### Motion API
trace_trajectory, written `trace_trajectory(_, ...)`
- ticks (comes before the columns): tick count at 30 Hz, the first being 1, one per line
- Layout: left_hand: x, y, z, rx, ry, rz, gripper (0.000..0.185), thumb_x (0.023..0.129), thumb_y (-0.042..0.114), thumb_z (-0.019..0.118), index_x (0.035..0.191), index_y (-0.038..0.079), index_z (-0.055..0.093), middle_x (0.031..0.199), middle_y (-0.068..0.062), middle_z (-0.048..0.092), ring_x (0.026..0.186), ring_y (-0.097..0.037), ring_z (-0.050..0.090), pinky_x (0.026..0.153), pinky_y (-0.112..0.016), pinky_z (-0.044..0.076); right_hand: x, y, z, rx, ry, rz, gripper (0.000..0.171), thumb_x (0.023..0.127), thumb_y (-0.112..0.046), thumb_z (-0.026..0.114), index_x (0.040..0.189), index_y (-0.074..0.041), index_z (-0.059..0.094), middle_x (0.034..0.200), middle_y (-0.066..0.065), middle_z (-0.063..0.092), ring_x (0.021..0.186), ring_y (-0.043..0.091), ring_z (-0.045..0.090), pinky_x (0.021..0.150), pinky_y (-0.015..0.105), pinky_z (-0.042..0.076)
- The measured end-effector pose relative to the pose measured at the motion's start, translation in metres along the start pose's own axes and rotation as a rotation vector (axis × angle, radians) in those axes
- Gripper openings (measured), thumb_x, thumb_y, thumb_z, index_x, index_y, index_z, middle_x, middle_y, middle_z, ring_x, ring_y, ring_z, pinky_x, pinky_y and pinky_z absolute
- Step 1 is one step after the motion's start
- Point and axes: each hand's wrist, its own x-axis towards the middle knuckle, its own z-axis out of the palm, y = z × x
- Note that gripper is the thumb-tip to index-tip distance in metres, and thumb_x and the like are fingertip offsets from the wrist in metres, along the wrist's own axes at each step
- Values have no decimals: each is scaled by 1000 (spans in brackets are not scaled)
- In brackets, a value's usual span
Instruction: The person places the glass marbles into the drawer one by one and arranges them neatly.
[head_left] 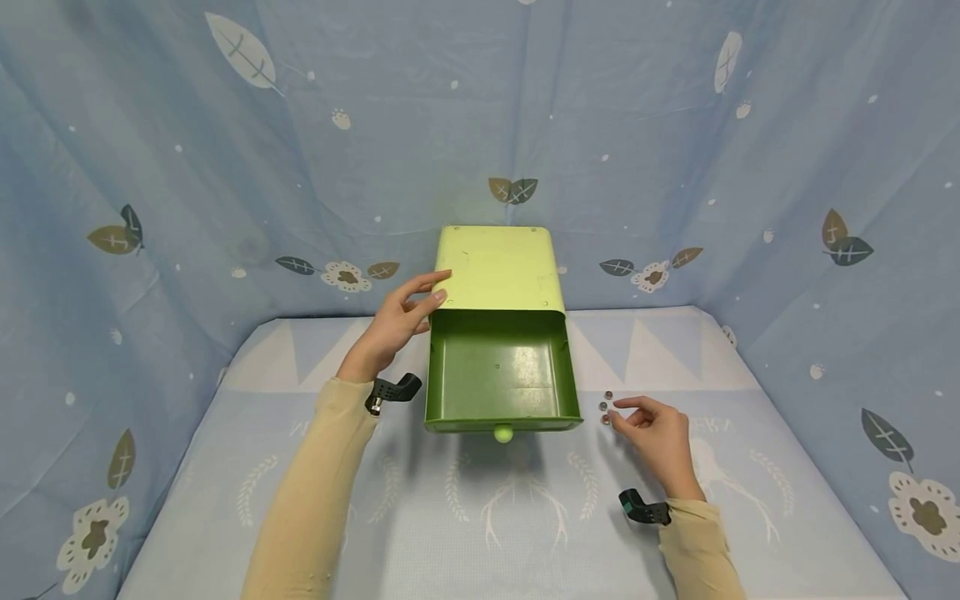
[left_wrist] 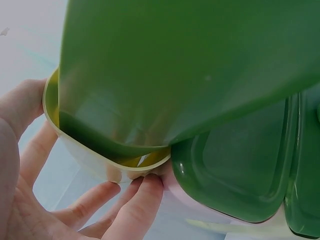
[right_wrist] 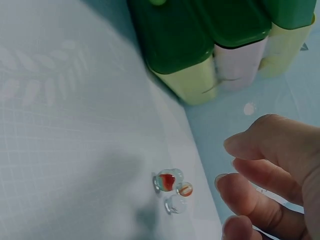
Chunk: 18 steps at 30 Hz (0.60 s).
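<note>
- While the left hand (head_left: pixel 393 325) gripped the left edge of the smooth lime-yellow plastic housing (head_left: pixel 498 267) in the head view, seemingly to steady it, the dark-green rectangular drawer (head_left: pixel 495 375) jutted toward the near side; to the right, the right hand (head_left: pixel 655 432), unloaded, hovered beside small round glass marbles (head_left: pixel 603 407).
- Left wrist view: thumb and fingers spread around the housing's thin, rounded rim.
- Right wrist view: parted, loosely bent fingers held nothing near the glossy, partly red marbles.

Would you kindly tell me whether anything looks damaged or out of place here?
Nothing stands out: the drawer is open, the marbles lie close together on the table, and the cabinet top is faintly marked.
</note>
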Motion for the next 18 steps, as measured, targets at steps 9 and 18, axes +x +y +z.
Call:
trace_trajectory(9,0,1,0,3,6,-3,51,111,49,65,161,39,56,164,-6,36,146,-30,48,121,-63,42,0,4,4,-42,-7,10,18,94,-12,88,109,-3,85,67,-1,67,52,12,53,46,24,40)
trace_trajectory(18,0,0,0,0,3,-1,52,111,49,65,161,39,56,165,-7,36,145,-31,48,121,-63,42,0,6,9,-59,-19,32,17,94,-13,88,108,-4,85,68,-1,66,53,14,52,48,25,40)
